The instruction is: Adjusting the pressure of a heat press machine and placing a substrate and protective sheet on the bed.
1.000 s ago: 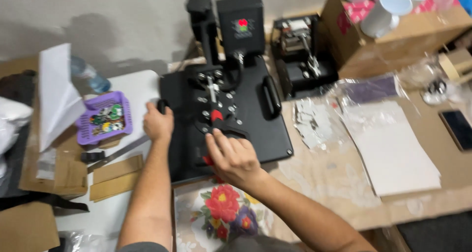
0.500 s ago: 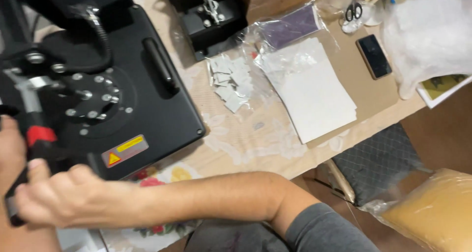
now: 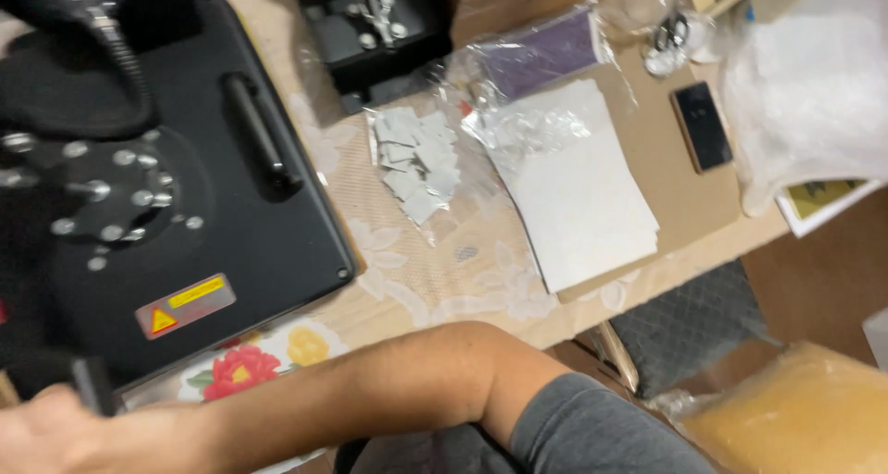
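Lace-covered table [image 3: 416, 280] is filling my view, the black heat press [image 3: 185, 215] lying shut on it over the floral fabric [image 3: 245, 368] — pressing looks underway. My right hand [image 3: 65, 432] is curling around its handle [image 3: 88, 381]; whether the grasp is firm I cannot tell.
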